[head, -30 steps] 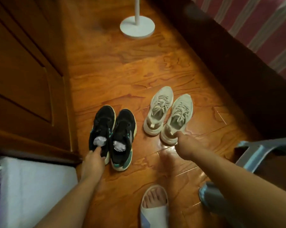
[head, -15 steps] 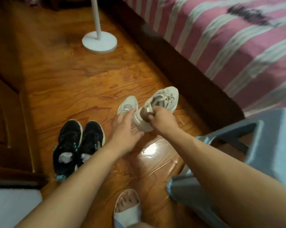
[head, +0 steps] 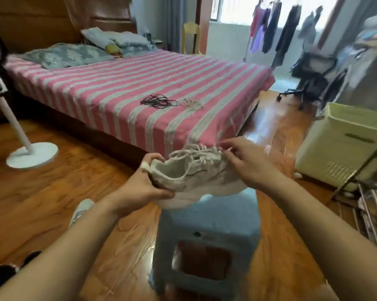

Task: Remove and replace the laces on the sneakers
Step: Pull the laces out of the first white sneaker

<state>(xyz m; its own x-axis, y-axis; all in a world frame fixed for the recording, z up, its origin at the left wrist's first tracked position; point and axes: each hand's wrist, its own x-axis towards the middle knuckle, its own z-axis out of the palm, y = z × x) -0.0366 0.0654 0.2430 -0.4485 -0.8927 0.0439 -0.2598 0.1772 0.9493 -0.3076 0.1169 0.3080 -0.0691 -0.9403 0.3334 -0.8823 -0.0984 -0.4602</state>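
Left hand (head: 139,190) grips beige sneaker (head: 196,177) heel; right hand (head: 246,164) seemingly pinching lace (head: 196,153): brace firmly, loosen from the top eyelets.

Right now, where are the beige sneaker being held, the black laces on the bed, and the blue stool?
beige sneaker (head: 202,179), head view, on its side panel.
black laces (head: 158,101), head view, on the middle of the bundle.
blue stool (head: 213,222), head view, on the bare seat top.

Right hand (head: 247,165) covers the toe of the cream sneaker (head: 196,177); its fingertips blur. Left of the left hand (head: 139,187), a black shoe (head: 3,273) is cut by the frame edge.
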